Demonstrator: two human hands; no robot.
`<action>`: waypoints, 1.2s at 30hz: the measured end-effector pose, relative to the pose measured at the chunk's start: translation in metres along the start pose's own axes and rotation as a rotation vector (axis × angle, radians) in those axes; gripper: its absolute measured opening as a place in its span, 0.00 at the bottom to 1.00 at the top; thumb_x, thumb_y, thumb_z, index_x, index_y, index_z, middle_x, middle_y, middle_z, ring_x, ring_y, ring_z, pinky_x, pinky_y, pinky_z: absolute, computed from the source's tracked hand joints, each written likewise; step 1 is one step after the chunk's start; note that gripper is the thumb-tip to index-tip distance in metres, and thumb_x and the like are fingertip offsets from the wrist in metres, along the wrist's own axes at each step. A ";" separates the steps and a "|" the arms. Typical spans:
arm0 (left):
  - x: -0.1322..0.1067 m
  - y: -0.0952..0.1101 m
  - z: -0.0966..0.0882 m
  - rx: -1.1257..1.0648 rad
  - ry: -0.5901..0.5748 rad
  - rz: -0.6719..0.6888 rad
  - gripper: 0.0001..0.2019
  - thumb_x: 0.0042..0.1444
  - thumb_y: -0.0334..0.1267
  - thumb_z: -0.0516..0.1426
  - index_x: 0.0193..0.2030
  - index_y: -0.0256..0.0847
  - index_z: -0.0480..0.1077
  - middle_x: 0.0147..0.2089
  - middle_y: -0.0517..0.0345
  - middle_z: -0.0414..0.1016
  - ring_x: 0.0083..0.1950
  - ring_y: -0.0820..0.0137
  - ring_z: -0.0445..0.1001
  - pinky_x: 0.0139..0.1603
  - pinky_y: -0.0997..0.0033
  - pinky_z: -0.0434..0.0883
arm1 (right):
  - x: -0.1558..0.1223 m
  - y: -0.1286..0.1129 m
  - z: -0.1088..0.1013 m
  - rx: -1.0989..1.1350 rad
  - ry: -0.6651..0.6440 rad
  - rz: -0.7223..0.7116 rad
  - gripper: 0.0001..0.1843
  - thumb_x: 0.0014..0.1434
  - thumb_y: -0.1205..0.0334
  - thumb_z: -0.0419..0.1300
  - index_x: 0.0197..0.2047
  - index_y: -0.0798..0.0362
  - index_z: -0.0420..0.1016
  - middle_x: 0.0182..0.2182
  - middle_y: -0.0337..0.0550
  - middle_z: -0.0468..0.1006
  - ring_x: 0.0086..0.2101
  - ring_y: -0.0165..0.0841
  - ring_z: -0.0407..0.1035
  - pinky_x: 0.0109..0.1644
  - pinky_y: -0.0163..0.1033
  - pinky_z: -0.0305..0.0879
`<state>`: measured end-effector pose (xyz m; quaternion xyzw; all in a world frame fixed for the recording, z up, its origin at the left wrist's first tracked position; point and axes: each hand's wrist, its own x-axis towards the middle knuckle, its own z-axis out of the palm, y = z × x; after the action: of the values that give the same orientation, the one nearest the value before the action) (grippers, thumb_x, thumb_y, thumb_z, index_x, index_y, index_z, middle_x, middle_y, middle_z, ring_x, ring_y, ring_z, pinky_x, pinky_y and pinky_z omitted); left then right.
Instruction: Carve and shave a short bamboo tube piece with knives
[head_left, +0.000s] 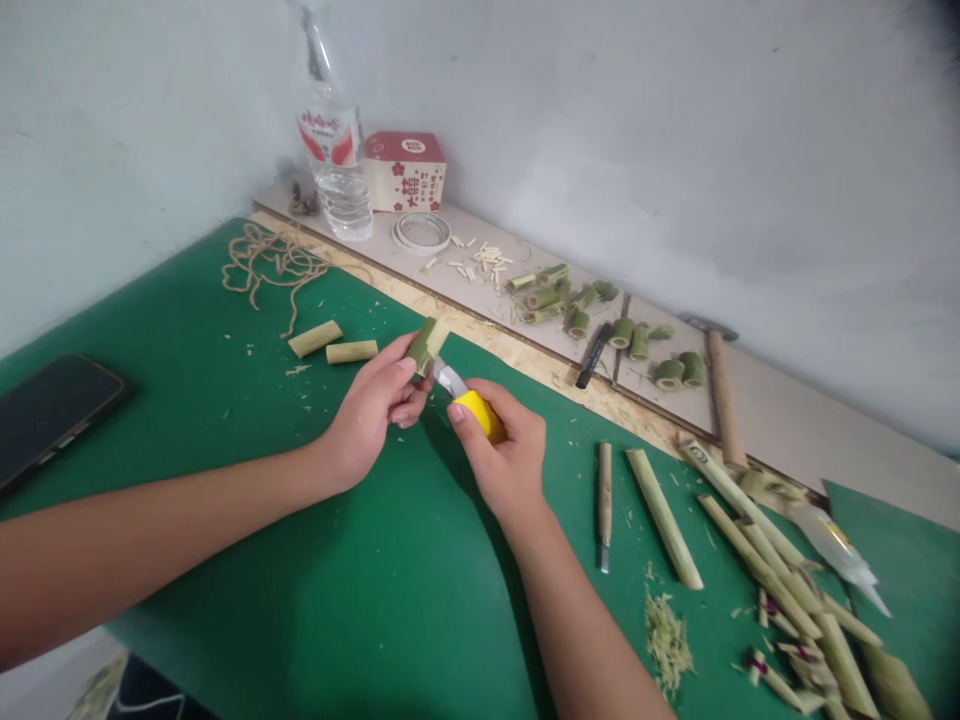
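Observation:
My left hand [375, 405] is closed around a short green piece of bamboo [426, 346], which has a pale shaved strip along one side. In my right hand [506, 445] is a yellow-handled utility knife [478, 414], gripped with the thumb along its handle. Its blade meets the lower right end of the bamboo piece or lies very close to it; I cannot tell which. Two split bamboo pieces [351, 351] lie on the green mat [360, 600] just left of my left hand. To the right of my right hand rests a wooden-handled chisel [605, 505].
A phone [56, 415] lies at the left, with twine [274, 262] behind it. A water bottle [337, 165], a box [406, 172], cut bamboo rings [637, 342], a marker [594, 356] and a hammer [724, 400] line the back ledge. Bamboo strips [772, 575], shavings [667, 640] and a glue bottle [832, 540] occupy the right.

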<state>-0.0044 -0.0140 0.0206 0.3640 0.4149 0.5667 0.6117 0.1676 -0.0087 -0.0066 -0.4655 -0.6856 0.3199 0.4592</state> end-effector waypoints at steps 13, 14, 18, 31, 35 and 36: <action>-0.002 0.001 0.001 -0.046 0.070 -0.055 0.26 0.64 0.52 0.62 0.62 0.37 0.74 0.33 0.61 0.71 0.24 0.79 0.55 0.25 0.73 0.55 | 0.001 -0.002 -0.002 -0.028 -0.111 -0.045 0.14 0.66 0.47 0.67 0.45 0.48 0.87 0.39 0.44 0.90 0.33 0.36 0.81 0.42 0.41 0.78; -0.002 0.001 0.001 -0.044 0.069 -0.053 0.26 0.65 0.51 0.62 0.63 0.37 0.74 0.33 0.61 0.71 0.24 0.78 0.55 0.25 0.73 0.55 | 0.001 -0.002 -0.002 -0.032 -0.112 -0.040 0.14 0.66 0.47 0.67 0.45 0.48 0.87 0.39 0.43 0.90 0.33 0.36 0.81 0.43 0.41 0.78; -0.001 0.000 0.000 -0.042 0.056 -0.041 0.25 0.65 0.50 0.61 0.63 0.36 0.74 0.32 0.61 0.70 0.24 0.78 0.54 0.25 0.73 0.54 | 0.000 -0.002 -0.002 -0.035 -0.117 -0.035 0.15 0.67 0.46 0.67 0.45 0.48 0.87 0.39 0.44 0.90 0.32 0.36 0.81 0.42 0.41 0.78; -0.002 0.001 0.000 -0.002 0.021 -0.018 0.26 0.64 0.49 0.59 0.63 0.34 0.76 0.30 0.63 0.65 0.24 0.78 0.51 0.25 0.72 0.53 | 0.000 -0.003 -0.001 -0.009 -0.051 -0.015 0.16 0.67 0.46 0.66 0.45 0.49 0.87 0.35 0.42 0.87 0.29 0.33 0.76 0.36 0.38 0.73; -0.004 0.000 0.000 0.008 -0.008 0.005 0.26 0.66 0.51 0.60 0.63 0.35 0.76 0.31 0.63 0.65 0.24 0.78 0.51 0.25 0.72 0.54 | 0.001 -0.004 -0.001 0.015 -0.013 0.004 0.16 0.66 0.46 0.67 0.43 0.49 0.87 0.33 0.41 0.86 0.27 0.32 0.73 0.32 0.37 0.70; -0.004 0.000 0.000 0.003 -0.002 0.002 0.25 0.66 0.51 0.60 0.62 0.36 0.76 0.31 0.63 0.65 0.24 0.78 0.52 0.25 0.72 0.54 | 0.001 -0.004 -0.002 0.013 -0.019 0.000 0.16 0.66 0.46 0.67 0.43 0.49 0.87 0.33 0.41 0.86 0.27 0.32 0.72 0.32 0.37 0.70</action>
<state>-0.0041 -0.0182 0.0214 0.3660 0.4146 0.5664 0.6110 0.1676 -0.0094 -0.0018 -0.4595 -0.6877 0.3290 0.4558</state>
